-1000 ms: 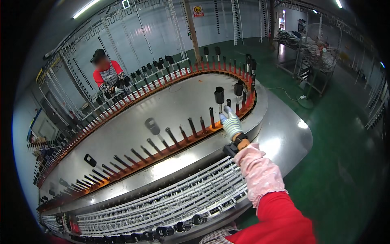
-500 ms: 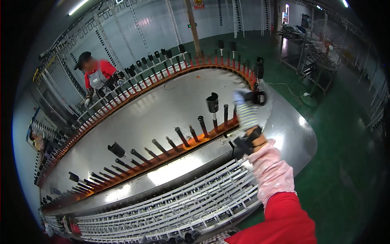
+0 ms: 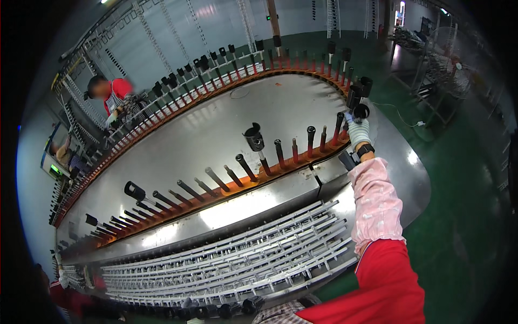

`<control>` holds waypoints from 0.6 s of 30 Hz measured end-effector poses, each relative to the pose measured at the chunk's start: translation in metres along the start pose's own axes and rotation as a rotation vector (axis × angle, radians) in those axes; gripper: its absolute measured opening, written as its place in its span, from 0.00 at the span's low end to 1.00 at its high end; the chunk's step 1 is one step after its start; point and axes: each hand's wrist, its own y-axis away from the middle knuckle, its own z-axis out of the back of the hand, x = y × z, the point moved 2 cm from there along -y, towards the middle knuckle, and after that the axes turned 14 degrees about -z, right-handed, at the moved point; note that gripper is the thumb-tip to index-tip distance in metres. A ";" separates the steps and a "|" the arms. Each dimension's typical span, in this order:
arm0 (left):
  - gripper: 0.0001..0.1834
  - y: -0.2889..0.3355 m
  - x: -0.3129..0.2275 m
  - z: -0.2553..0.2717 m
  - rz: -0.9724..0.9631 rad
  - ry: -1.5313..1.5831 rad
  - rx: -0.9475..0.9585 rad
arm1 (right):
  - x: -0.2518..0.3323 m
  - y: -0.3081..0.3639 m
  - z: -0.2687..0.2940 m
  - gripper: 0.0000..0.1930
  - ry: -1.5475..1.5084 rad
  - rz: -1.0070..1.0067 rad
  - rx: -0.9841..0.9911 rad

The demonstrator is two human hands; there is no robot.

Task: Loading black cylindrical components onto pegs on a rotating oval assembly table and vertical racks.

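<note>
Clearly, the right hand [image 3: 358, 131], in a striped knit glove, is closed on a black cylindrical cup [image 3: 361, 112]; how far the fingers wrap around it is partly hidden. The cup sits at the fingertip end of the grip, its open end turned toward the viewer. I cannot tell what the left hand is doing.

Just below the grip, a dark wristband [image 3: 366, 149] circles the wrist, and a pink sleeve cover [image 3: 377, 205] runs down to a red sleeve [image 3: 396, 281]. Just left of the grip stands a dark-topped spindle [image 3: 338, 128]. Just beyond the grip, a standing black cup [image 3: 354, 96] and a second black cup [image 3: 366, 85] are side by side.

Farther left of the grip, a tilted black cup [image 3: 253, 139] rides on a silver rod, among spindles rising from an orange-red track [image 3: 248, 187]. This loops around a bare metal tabletop [image 3: 189, 148]. Below and left of the grip lie stacked silver racks [image 3: 216, 264].

Well beyond the grip, across the tabletop to the left, a co-worker [image 3: 113, 97] in red and a checked apron leans in. Far off to the right of the grip, a large fan [image 3: 458, 70] stands over the green floor [image 3: 458, 216].
</note>
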 end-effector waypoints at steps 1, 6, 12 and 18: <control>0.17 0.005 0.001 0.013 -0.008 0.055 -0.001 | 0.010 0.018 -0.012 0.10 0.209 0.147 -0.081; 0.20 -0.015 0.024 0.067 -0.285 -0.051 0.175 | 0.070 0.074 -0.027 0.17 -0.459 0.059 0.142; 0.18 -0.030 0.032 0.018 -0.073 0.159 0.160 | 0.036 0.217 0.052 0.20 -0.224 0.030 0.769; 0.13 -0.044 0.060 0.077 0.049 -0.296 -0.011 | 0.014 0.480 0.086 0.17 -0.648 -0.742 1.136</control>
